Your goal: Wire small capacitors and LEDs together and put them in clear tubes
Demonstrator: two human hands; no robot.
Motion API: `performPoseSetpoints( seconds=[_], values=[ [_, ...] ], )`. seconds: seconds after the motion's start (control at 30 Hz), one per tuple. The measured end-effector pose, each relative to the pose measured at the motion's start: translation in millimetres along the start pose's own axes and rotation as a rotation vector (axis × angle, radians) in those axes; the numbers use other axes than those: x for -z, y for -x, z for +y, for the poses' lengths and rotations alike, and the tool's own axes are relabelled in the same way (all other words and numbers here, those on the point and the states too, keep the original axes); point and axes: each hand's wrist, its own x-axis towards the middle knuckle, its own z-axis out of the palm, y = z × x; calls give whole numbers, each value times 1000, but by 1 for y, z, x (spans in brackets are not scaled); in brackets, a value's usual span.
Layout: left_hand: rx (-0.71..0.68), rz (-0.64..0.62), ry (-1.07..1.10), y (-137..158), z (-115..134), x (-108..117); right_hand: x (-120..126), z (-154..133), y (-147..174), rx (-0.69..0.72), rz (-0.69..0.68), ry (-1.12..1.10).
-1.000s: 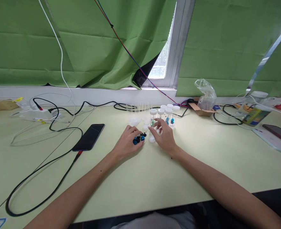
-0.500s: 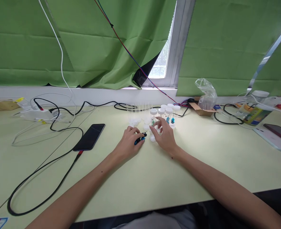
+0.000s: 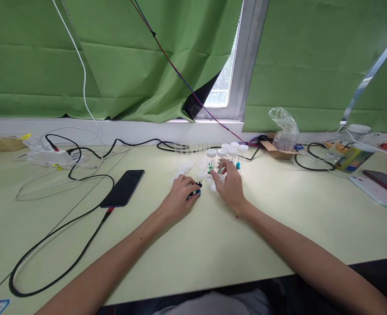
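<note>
My left hand [image 3: 180, 192] rests on the table with its fingers curled round small black and blue parts [image 3: 198, 191]; their kind is too small to make out. My right hand [image 3: 229, 181] has thumb and fingers round an upright clear tube, whose pale base [image 3: 213, 187] shows below the thumb. Just beyond it stand several clear tubes with white caps [image 3: 211, 153], holding small green or blue pieces [image 3: 237, 166] on thin stems. Left of these, several clear tubes without visible caps [image 3: 184, 158] stand upright.
A black phone [image 3: 123, 188] on a charging cable lies at left. Cables and a white power strip [image 3: 54, 157] are behind it. To the back right are a small cardboard box [image 3: 280, 153] with a plastic bag, a labelled jar [image 3: 354, 155] and other phones [image 3: 382, 188].
My right hand and the tube have shifted slightly right and away from me. My left fingers have moved a little over the small parts.
</note>
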Motion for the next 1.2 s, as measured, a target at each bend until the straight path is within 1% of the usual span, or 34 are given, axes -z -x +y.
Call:
performPoseSetpoints(
  seconds=[0.13, 0.33, 0.57, 0.67, 0.77, 0.87, 0.93, 1.0, 1.03, 1.1, 1.2],
  values=[
    [-2, 30, 16, -1, 1, 0, 1, 2, 0, -11, 4, -2],
    [21, 117, 49, -2, 4, 2, 1, 6, 1, -23, 20, 0],
    [49, 165, 21, -2, 7, 3, 3, 3, 0, -21, 43, 36],
    [55, 205, 23, -1, 7, 2, 4, 2, 0, -6, 57, 58],
    [50, 240, 29, -1, 7, 1, 5, -1, -1, -2, 101, 67],
    [50, 263, 36, -1, 7, 1, 7, -5, -2, 6, 195, 38],
    [62, 271, 40, -1, 8, 1, 9, -9, -2, 24, 246, -3],
    [79, 270, 43, -1, 8, 1, 10, -13, -1, 68, 257, -41],
    [86, 267, 42, -1, 8, 1, 10, -15, 0, 99, 244, -61],
    [92, 262, 36, -1, 9, 2, 9, -17, 4, 170, 139, -107],
    [79, 263, 38, -1, 11, 3, 5, -19, 10, 239, -152, -141]
  ],
)
